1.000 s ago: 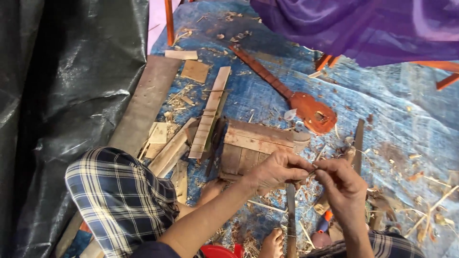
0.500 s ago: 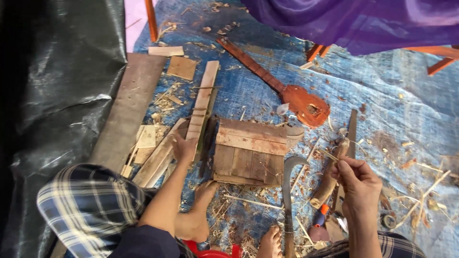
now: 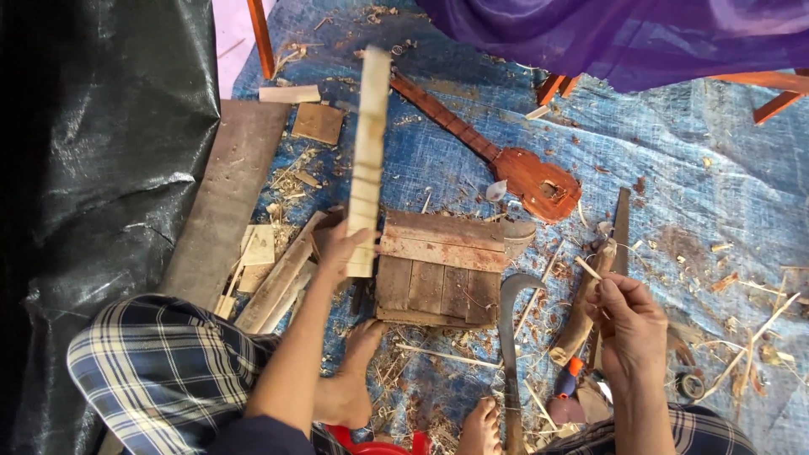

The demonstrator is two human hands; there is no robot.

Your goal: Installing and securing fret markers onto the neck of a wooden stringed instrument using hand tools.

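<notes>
While the left hand (image 3: 341, 253) grips one pale slat (image 3: 368, 160) raised over open tarp (image 3: 674, 168), the right hand (image 3: 628, 324) pinches one thin sliver (image 3: 589, 268) beside the wooden block's (image 3: 438, 270) edge.

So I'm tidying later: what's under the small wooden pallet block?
The wooden pallet block lies on the blue tarp, amid shavings. Whatever lies directly beneath it is covered. The left hand lifts a pale wooden strip beside it.

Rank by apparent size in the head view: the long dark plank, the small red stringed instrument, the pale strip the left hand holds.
1. Long dark plank.
2. Red stringed instrument and pale strip, gripped by the left hand: similar length; the raised strip sits nearer the camera, so unranked.
</notes>
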